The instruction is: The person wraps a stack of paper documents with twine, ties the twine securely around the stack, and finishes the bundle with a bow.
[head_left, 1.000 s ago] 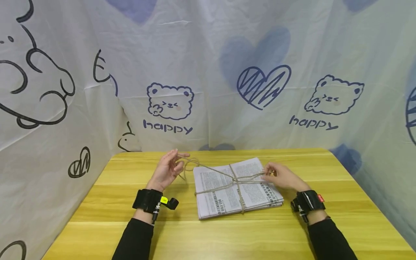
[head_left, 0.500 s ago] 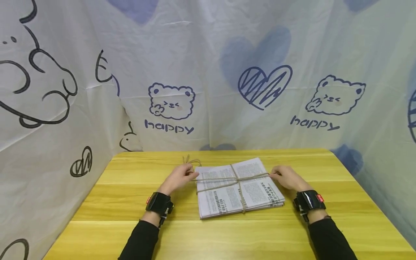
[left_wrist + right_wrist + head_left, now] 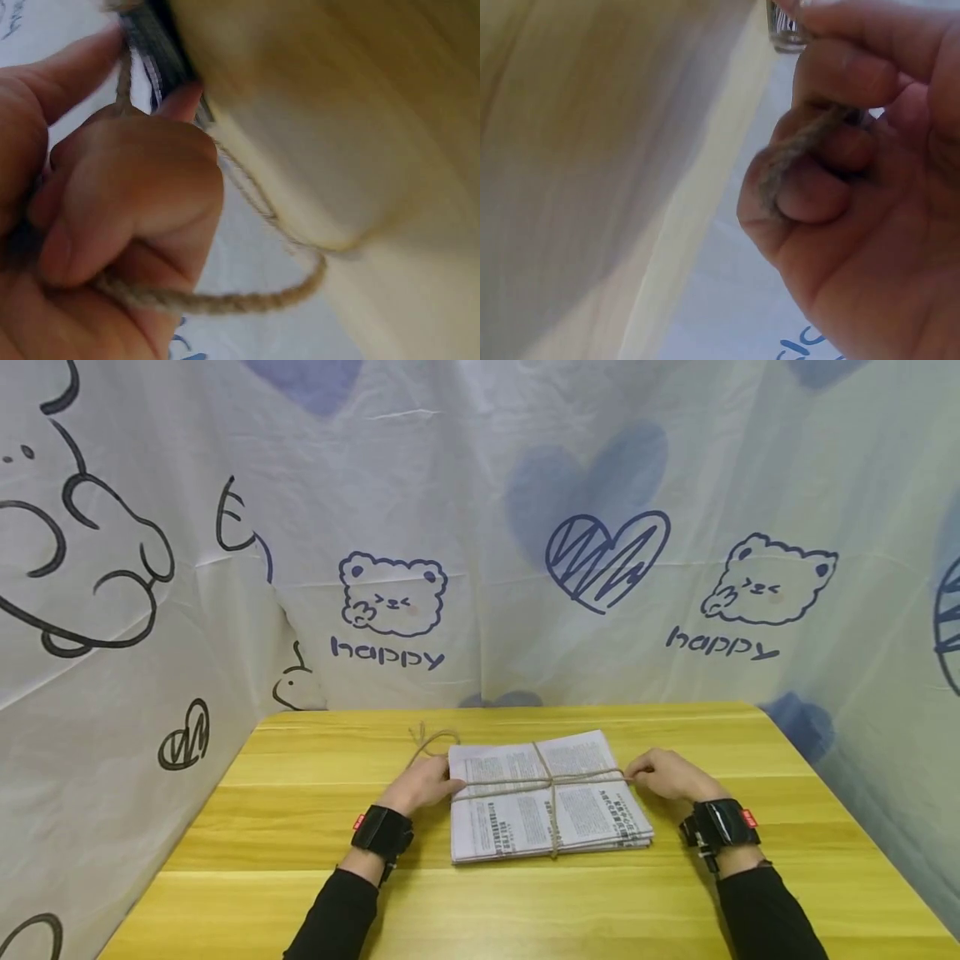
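A flat stack of folded newspapers [image 3: 517, 814] lies on the table, with twine [image 3: 553, 810] crossed over its top. At the stack's left edge my left hand [image 3: 420, 785] grips one end of the twine; in the left wrist view the twine [image 3: 217, 301] runs out of its curled fingers in a loop. My right hand [image 3: 671, 775] holds the other end beside the right edge. Seen from the right wrist, the twine [image 3: 799, 150] passes between the curled fingers. Both strands stretch nearly straight from the crossing to the hands.
The wooden table [image 3: 480, 910] reaches back to a printed cloth curtain [image 3: 480, 527], which also hangs along both sides. A loose twine tail [image 3: 431, 741] lies behind my left hand, near the table's back edge.
My left hand has come down and right, from raised beside the stack to its left edge. My right hand has shifted slightly right. The twine between them has straightened, and the stack has turned slightly.
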Demonstrator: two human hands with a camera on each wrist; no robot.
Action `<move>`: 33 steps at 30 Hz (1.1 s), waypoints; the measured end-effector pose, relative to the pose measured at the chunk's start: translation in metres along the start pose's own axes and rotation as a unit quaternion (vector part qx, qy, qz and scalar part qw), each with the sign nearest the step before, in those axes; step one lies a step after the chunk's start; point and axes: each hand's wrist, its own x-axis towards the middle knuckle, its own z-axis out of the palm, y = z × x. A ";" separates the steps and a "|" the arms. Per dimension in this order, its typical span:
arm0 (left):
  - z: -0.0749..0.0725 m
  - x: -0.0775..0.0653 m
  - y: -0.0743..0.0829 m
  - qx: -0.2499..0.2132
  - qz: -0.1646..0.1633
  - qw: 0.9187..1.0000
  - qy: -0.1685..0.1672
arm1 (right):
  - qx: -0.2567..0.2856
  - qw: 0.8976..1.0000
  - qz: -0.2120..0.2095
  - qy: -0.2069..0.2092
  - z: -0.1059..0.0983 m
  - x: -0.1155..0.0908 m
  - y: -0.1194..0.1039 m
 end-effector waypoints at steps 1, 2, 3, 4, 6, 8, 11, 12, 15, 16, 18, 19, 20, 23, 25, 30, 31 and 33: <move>0.000 -0.001 0.001 -0.003 0.004 1.000 -0.007 | -0.005 1.000 0.000 0.005 0.000 0.000 0.001; 0.000 -0.002 0.002 -0.006 0.009 1.000 -0.016 | -0.009 1.000 0.002 0.010 0.001 0.000 0.001; -0.001 -0.003 0.003 -0.007 0.014 1.000 -0.026 | -0.013 1.000 0.006 0.015 0.001 0.000 0.002; -0.001 -0.005 0.004 -0.010 0.018 0.999 -0.039 | -0.017 1.000 0.013 0.020 0.002 0.000 0.003; -0.002 -0.007 0.005 -0.020 0.031 0.998 -0.057 | -0.023 0.999 0.023 0.028 0.003 0.000 0.005; -0.003 -0.008 0.006 -0.033 0.037 0.997 -0.058 | -0.021 0.998 0.032 0.040 0.002 0.000 0.007; -0.004 -0.007 0.006 -0.036 0.033 0.999 -0.004 | -0.010 0.998 0.036 0.059 -0.002 -0.003 0.007; -0.005 -0.006 0.006 -0.034 0.031 0.999 0.020 | -0.002 0.997 0.042 0.063 -0.004 -0.005 0.007; -0.004 -0.002 0.004 -0.013 0.033 0.996 0.078 | 0.017 0.997 0.041 0.070 -0.007 -0.014 0.004; -0.004 -0.001 0.004 -0.002 0.036 0.996 0.087 | 0.025 0.997 0.039 0.068 -0.008 -0.017 0.004; -0.001 0.002 0.003 0.020 0.050 0.994 0.092 | 0.040 0.997 0.034 0.051 -0.008 -0.025 0.001; 0.000 0.003 0.002 0.033 0.058 0.994 0.090 | 0.049 0.998 0.026 0.036 -0.008 -0.029 0.000; 0.001 0.004 0.002 0.045 0.062 0.993 0.087 | 0.055 0.998 0.021 0.021 -0.007 -0.033 -0.001; 0.005 0.006 0.003 0.062 0.078 0.992 0.074 | 0.091 0.994 0.018 -0.051 -0.006 -0.042 -0.004; 0.006 0.006 0.004 0.065 0.078 0.993 0.065 | 0.119 0.988 0.023 -0.091 -0.006 -0.046 -0.009; 0.001 0.000 0.009 0.063 0.075 0.994 0.038 | 0.150 0.984 0.041 -0.089 -0.005 -0.044 -0.017; -0.001 -0.003 0.009 0.049 0.079 0.995 0.022 | 0.150 0.985 0.044 -0.073 -0.004 -0.041 -0.016; -0.005 -0.007 0.008 0.022 0.083 0.996 -0.024 | 0.145 0.988 0.048 -0.033 -0.002 -0.035 -0.014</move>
